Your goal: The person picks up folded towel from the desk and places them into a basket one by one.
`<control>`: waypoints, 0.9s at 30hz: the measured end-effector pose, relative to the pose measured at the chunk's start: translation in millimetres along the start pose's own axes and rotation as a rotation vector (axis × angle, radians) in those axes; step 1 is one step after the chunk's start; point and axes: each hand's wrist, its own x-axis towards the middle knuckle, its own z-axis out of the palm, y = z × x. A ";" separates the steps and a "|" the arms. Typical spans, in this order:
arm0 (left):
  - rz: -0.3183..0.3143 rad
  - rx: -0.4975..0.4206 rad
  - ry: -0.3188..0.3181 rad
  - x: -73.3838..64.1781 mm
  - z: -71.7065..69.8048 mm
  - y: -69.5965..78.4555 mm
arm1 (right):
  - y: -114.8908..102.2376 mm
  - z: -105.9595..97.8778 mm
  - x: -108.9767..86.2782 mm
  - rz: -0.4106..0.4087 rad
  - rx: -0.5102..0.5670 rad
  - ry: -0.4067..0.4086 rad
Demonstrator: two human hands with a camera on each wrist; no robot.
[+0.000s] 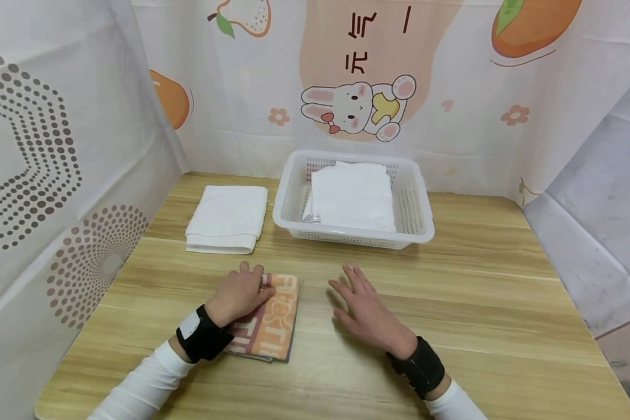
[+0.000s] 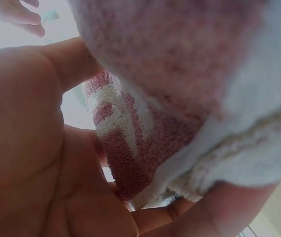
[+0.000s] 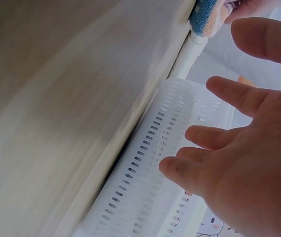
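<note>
A folded orange and dusky-pink patterned towel [image 1: 280,318] lies on the table in front of me, pale lettering on its face. My left hand [image 1: 241,296] holds it by the left part, thumb reaching across the top. In the left wrist view, the pink and white terry cloth [image 2: 135,133] sits between the thumb and the curled fingers. To the right of the towel, my right hand [image 1: 370,315] hovers low over the table with fingers spread, holding nothing. The right wrist view shows its palm and loosely extended fingers.
Behind the hands stands a white perforated plastic basket [image 1: 422,236] with folded white towels [image 1: 354,198] in it. Left of the basket, another folded white towel [image 1: 228,210] lies on the wooden table [image 1: 483,291]. A printed curtain [image 1: 252,140] hangs along the table's back edge.
</note>
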 end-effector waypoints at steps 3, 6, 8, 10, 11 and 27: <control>-0.001 0.000 -0.008 0.9 1.0 1.0 | 0.5 0.3 0.0 -0.006 0.000 0.008; 0.000 -0.001 -0.012 1.6 1.8 2.0 | 0.8 0.5 0.3 -0.006 0.006 0.012; -0.001 -0.004 -0.015 1.9 1.6 2.7 | 0.8 0.3 0.6 -0.001 0.007 0.010; -0.004 -0.004 -0.022 2.1 1.4 3.5 | 0.4 -0.1 0.9 0.004 0.010 0.010; -0.006 -0.004 -0.025 2.2 1.2 3.9 | 0.2 -0.3 1.0 0.006 0.013 0.010; -0.002 0.010 -0.040 5.8 0.6 12.1 | -2.5 -0.6 1.4 -0.016 0.073 0.015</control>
